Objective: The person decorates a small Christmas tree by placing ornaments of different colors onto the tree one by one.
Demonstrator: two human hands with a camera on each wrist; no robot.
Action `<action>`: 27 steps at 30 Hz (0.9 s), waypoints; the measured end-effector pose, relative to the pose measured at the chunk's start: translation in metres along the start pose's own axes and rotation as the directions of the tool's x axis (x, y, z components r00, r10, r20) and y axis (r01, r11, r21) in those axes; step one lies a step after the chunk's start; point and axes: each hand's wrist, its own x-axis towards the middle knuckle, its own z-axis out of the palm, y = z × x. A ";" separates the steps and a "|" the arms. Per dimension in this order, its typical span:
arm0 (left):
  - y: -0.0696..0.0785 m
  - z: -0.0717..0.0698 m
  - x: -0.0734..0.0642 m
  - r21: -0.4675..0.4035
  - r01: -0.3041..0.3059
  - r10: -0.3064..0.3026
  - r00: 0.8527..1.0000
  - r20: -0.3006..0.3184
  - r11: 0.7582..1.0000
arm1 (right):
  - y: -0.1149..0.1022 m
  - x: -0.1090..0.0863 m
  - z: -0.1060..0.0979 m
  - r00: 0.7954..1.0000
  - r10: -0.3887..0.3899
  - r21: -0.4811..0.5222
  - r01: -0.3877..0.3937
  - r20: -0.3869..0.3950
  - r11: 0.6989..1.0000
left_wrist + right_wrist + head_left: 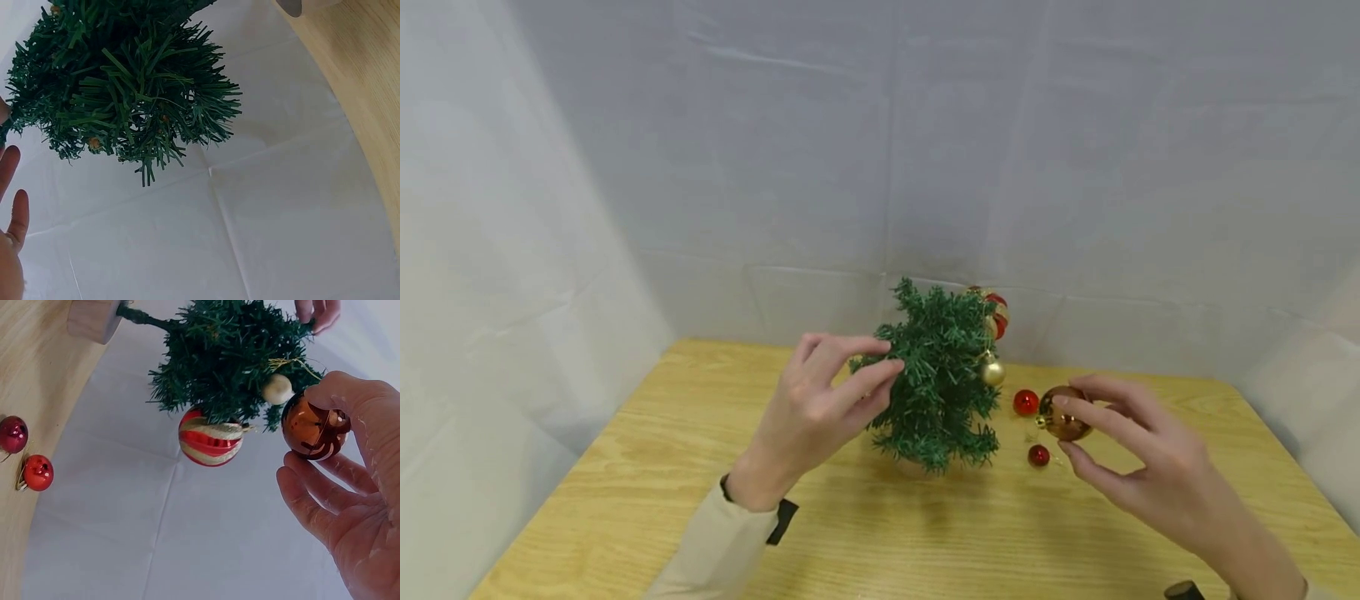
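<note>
A small green artificial Christmas tree (pixel 936 375) stands upright on the table. At its left side, my left hand (pixel 827 400) pinches a branch near the top between thumb and fingers; the branch tip is mostly hidden. To the right of the tree, my right hand (pixel 1157 467) holds a shiny brown-gold ball ornament (pixel 312 428) between thumb and fingertips. A gold loop of thread (pixel 294 362) trails from this ornament toward the tree. Hanging on the tree's right side are a small gold ball (pixel 992 372) and a larger red-and-gold striped ball (pixel 209 440).
Two small red balls lie on the table right of the tree, a brighter one (pixel 1026 402) and a darker one (pixel 1038 455). The tree's round base (pixel 94 320) rests on the wooden table (pixel 647 467). Pale sheeting (pixel 775 167) hangs behind and beside it.
</note>
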 end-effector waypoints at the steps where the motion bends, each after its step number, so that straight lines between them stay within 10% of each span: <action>1: 0.000 0.000 0.000 0.000 -0.001 0.001 1.000 -0.002 1.000 | -0.001 0.000 0.000 1.000 -0.001 0.002 0.001 -0.001 1.000; 27: 0.003 0.005 -0.001 0.020 -0.015 0.016 0.998 -0.054 1.000 | -0.020 0.020 0.009 0.996 -0.029 0.001 0.029 -0.080 1.000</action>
